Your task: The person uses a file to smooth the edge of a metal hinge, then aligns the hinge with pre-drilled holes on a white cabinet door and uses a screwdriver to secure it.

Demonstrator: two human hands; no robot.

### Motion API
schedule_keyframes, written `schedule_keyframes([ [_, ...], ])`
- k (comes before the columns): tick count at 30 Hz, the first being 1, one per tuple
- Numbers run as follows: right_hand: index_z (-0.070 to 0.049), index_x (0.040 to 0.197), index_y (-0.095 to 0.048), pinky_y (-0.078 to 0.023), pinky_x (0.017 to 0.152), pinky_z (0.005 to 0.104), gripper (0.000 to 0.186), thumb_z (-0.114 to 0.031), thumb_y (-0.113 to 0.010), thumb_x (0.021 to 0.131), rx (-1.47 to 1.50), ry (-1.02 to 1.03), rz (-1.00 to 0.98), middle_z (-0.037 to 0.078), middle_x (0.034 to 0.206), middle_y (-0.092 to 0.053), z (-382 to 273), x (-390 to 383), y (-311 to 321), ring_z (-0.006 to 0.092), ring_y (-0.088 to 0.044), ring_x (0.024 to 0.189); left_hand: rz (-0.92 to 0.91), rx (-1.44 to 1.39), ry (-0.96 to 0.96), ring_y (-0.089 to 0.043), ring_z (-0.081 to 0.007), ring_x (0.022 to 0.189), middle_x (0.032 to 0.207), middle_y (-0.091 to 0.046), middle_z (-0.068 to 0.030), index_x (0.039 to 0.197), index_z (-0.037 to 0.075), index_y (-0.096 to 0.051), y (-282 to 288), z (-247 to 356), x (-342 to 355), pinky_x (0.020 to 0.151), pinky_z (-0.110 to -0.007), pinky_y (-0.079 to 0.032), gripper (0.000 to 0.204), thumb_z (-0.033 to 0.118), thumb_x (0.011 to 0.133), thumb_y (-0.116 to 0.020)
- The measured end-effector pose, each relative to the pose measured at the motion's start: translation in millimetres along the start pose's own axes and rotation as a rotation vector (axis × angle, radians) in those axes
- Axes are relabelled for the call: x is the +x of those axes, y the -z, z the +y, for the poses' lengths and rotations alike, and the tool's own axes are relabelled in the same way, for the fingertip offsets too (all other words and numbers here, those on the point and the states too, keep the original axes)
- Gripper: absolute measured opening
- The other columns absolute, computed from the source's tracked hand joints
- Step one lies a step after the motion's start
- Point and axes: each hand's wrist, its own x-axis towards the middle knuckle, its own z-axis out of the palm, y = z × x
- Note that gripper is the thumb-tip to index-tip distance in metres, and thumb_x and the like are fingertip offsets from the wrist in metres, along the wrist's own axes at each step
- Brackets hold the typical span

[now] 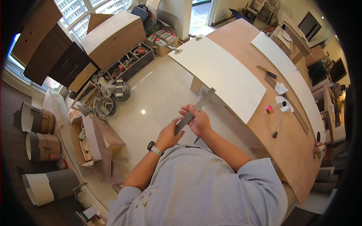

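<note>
A long, flat grey bar that looks like a metal file (205, 99) slants up and to the right in front of my body. My right hand (200, 122) is closed around its middle, with some fingers showing past its left side. At the lower end, my left hand (168, 134) grips the file too, its thumb side against the metal. The file's upper tip reaches close to the edge of a white panel (222, 71), which lies on a wooden worktable (294, 150). Two metal hinges (175, 49) are fitted along the panel's far-left edge.
On the worktable lie a second white panel (286, 60), a clear bottle with a pink label (270, 109), a dark-handled tool (270, 74) and a small screwdriver-like tool (276, 132). Buckets (105, 106), a divided tool box (132, 62) and rolled sheets (43, 147) stand to the left.
</note>
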Motion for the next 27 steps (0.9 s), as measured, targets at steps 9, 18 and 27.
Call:
schedule_keyframes([
  [9,0.003,0.123,-0.056,-0.046,0.096,0.0396,0.055,-0.040,-0.064,0.090,-1.621,0.345,-0.186,0.020,0.121,-0.061,-26,108,5,0.0332,-0.057,0.114,0.290,-0.292,0.297,-0.053,-0.0125,0.060,0.069,-0.062,-0.0069,0.095,-0.003,-0.065,16,-96,-14,0.055,-0.029,-0.043,0.027,0.020,0.082,-0.072],
  [18,0.004,0.148,-0.022,-0.012,0.117,0.0536,0.089,-0.052,-0.058,0.088,-2.099,0.450,0.242,0.022,0.157,-0.018,-49,311,6,0.0371,-0.014,0.146,0.454,-0.379,0.618,-0.037,-0.0019,0.054,0.062,-0.048,0.0065,0.083,0.000,-0.061,75,-139,8,0.047,-0.023,-0.029,0.021,0.018,0.088,-0.071],
  [27,0.004,0.145,-0.030,-0.017,0.117,0.0508,0.077,-0.029,-0.064,0.085,-1.972,0.681,-0.781,0.022,0.155,-0.022,4,313,-61,0.0344,-0.017,0.146,0.586,-0.426,0.400,-0.041,-0.0024,0.051,0.061,-0.049,0.0061,0.087,0.003,-0.056,131,-118,113,0.045,-0.022,-0.031,0.019,0.016,0.089,-0.069],
])
